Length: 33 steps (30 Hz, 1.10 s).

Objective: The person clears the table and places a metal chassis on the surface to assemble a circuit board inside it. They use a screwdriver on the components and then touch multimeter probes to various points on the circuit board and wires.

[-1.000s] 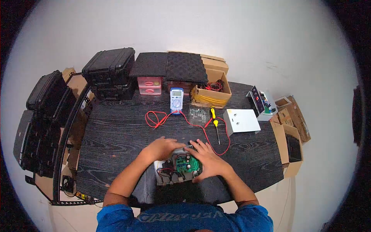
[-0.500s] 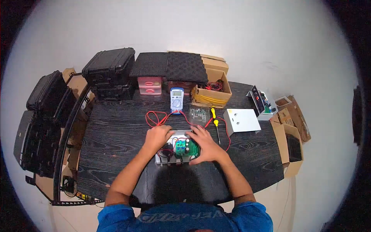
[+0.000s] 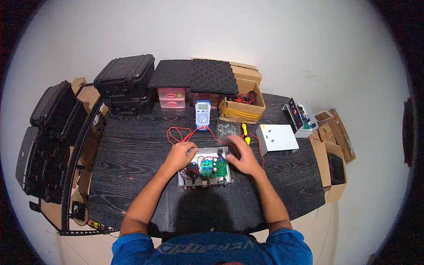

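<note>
Curling over the far left corner of an open metal box point(image 3: 208, 151), the left hand point(image 3: 179, 155) had its fingers bent behind the upright back panel and its thumb on the near side, so that the edge was pinched between them. The right hand point(image 3: 244, 158) was by the far right corner with its fingers loosely spread and its thumb pointing in toward the box; it had hold of nothing, and whether the thumb touched the metal could not be told. The box lay on the dark table point(image 3: 128, 163) in front of the person, between the two hands, with a green circuit board point(image 3: 219, 168) and red and black wires point(image 3: 191, 173) inside. Beyond it stood a meter point(image 3: 202, 114), a red lead looped at its left and another running right, past the right hand. A screwdriver point(image 3: 244, 129) with a yellow handle lay just past the right fingers, its shaft largely hidden by the hand. Beside it was a clear bag point(image 3: 227, 128) of small parts, and to the right a bent white cover point(image 3: 279, 138). Farther back, a cardboard box point(image 3: 241, 113) held a tangle of cables point(image 3: 246, 97).
</note>
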### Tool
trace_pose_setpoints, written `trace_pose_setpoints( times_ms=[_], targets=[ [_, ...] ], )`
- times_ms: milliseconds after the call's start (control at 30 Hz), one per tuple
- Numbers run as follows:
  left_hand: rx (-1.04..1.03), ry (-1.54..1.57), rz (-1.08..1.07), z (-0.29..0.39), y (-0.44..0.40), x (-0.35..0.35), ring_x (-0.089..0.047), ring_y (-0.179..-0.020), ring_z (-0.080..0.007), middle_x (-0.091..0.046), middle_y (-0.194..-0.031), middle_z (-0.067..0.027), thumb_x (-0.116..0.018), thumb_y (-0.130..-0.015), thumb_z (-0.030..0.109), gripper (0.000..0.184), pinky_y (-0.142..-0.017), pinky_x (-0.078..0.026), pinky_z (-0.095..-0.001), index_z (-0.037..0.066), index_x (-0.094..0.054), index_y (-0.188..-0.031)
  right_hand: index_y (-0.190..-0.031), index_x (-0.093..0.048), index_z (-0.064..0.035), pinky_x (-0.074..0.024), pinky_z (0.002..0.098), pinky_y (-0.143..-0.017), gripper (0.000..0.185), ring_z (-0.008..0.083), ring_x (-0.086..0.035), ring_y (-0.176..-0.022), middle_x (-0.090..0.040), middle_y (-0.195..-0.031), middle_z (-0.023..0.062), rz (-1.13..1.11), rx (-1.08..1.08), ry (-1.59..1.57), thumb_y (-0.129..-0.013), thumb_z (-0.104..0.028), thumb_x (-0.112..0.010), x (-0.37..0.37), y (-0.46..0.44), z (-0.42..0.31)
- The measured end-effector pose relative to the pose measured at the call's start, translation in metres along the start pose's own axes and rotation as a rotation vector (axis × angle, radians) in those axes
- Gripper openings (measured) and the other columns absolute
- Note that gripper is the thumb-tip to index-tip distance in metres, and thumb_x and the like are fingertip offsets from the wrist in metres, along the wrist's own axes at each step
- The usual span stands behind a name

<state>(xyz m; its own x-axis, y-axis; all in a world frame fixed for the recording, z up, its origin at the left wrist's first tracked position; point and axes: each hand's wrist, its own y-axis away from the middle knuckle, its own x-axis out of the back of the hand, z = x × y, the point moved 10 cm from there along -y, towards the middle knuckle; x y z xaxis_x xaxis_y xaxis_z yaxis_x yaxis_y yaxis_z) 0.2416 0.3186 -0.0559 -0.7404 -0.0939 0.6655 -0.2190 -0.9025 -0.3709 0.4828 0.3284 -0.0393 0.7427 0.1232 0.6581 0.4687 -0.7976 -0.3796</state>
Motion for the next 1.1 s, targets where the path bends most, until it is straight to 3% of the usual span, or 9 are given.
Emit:
trace_pose_setpoints(
  times_ms=[100,133,233,533,733,933,1033,1067,1100],
  targets=[
    [-0.001,-0.012,0.011,-0.001,0.001,-0.003,-0.073,-0.093,-0.0377,-0.075,-0.100,-0.0175,-0.070,-0.094,0.020,0.020,-0.083,-0.057,-0.0452,0.001,-0.075,-0.101,-0.138,-0.057,-0.0008,-0.0472,0.0437,-0.108,0.058,0.0370,-0.061,-0.127,-0.062,-0.136,0.0228,0.318,-0.069,0.086,-0.088,-0.021,-0.078,0.037,-0.006,0.033],
    [-0.001,-0.022,0.016,-0.001,0.001,-0.003,-0.073,-0.092,-0.0377,-0.075,-0.100,-0.0175,-0.070,-0.094,0.020,0.020,-0.083,-0.057,-0.0452,0.001,-0.075,-0.101,-0.135,-0.059,-0.0005,-0.0494,0.0448,-0.104,0.054,0.0381,-0.063,-0.122,-0.064,-0.132,0.0233,0.330,-0.180,0.062,-0.088,-0.020,-0.078,0.039,-0.006,0.053],
    [0.007,-0.022,0.030,0.000,0.003,-0.003,-0.073,-0.092,-0.0377,-0.075,-0.099,-0.0175,-0.070,-0.094,0.019,0.020,-0.083,-0.057,-0.0454,0.001,-0.075,-0.100,-0.134,-0.059,-0.0011,-0.0503,0.0451,-0.103,0.053,0.0391,-0.062,-0.122,-0.063,-0.133,0.0234,0.387,-0.157,0.144,-0.088,-0.020,-0.077,0.039,-0.004,0.073],
    [-0.034,-0.012,0.067,0.008,0.003,-0.004,-0.073,-0.090,-0.0360,-0.076,-0.099,-0.0172,-0.071,-0.094,0.019,0.020,-0.080,-0.058,-0.0440,0.000,-0.075,-0.097,-0.137,-0.056,0.0001,-0.0453,0.0496,-0.109,0.057,0.0422,-0.058,-0.126,-0.062,-0.132,0.0238,0.329,-0.097,0.299,-0.086,-0.016,-0.075,0.014,0.007,0.074],
    [0.104,0.108,0.098,0.001,0.000,0.010,-0.074,-0.092,-0.0346,-0.076,-0.098,-0.0176,-0.070,-0.094,0.020,0.021,-0.082,-0.057,-0.0418,-0.001,-0.075,-0.097,-0.138,-0.055,-0.0003,-0.0380,0.0526,-0.114,0.059,0.0410,-0.052,-0.133,-0.059,-0.136,0.0239,0.294,-0.130,0.385,-0.086,-0.020,-0.076,0.006,0.012,0.076],
    [-0.003,0.168,0.211,-0.030,0.001,0.017,-0.071,-0.107,-0.0353,-0.075,-0.110,-0.0178,-0.065,-0.099,0.022,0.026,-0.096,-0.054,-0.0427,-0.002,-0.073,-0.105,-0.130,-0.062,-0.0041,-0.0354,0.0527,-0.114,0.051,0.0391,-0.050,-0.136,-0.062,-0.135,0.0192,0.277,-0.122,0.475,-0.087,-0.026,-0.076,0.005,0.013,0.072],
    [-0.043,0.115,0.148,-0.041,-0.001,0.015,-0.066,-0.119,-0.0373,-0.071,-0.123,-0.0207,-0.052,-0.106,0.025,0.035,-0.106,-0.048,-0.0428,-0.003,-0.072,-0.108,-0.123,-0.067,-0.0064,-0.0355,0.0527,-0.114,0.045,0.0388,-0.050,-0.137,-0.065,-0.131,0.0146,0.253,-0.114,0.536,-0.087,-0.032,-0.076,0.005,0.012,0.068],
    [0.009,0.092,0.087,-0.053,0.001,0.007,-0.059,-0.129,-0.0391,-0.064,-0.134,-0.0236,-0.042,-0.110,0.033,0.047,-0.113,-0.042,-0.0444,-0.003,-0.072,-0.114,-0.121,-0.068,-0.0072,-0.0353,0.0529,-0.113,0.045,0.0387,-0.049,-0.136,-0.066,-0.129,0.0132,0.257,-0.121,0.550,-0.087,-0.034,-0.076,0.006,0.012,0.067],
    [0.038,0.080,0.064,-0.059,0.002,0.004,-0.057,-0.131,-0.0393,-0.063,-0.136,-0.0238,-0.040,-0.110,0.034,0.049,-0.114,-0.040,-0.0447,-0.002,-0.072,-0.116,-0.120,-0.069,-0.0079,-0.0350,0.0531,-0.113,0.044,0.0385,-0.049,-0.136,-0.067,-0.127,0.0119,0.261,-0.127,0.564,-0.087,-0.037,-0.076,0.008,0.011,0.065]
  ],
)
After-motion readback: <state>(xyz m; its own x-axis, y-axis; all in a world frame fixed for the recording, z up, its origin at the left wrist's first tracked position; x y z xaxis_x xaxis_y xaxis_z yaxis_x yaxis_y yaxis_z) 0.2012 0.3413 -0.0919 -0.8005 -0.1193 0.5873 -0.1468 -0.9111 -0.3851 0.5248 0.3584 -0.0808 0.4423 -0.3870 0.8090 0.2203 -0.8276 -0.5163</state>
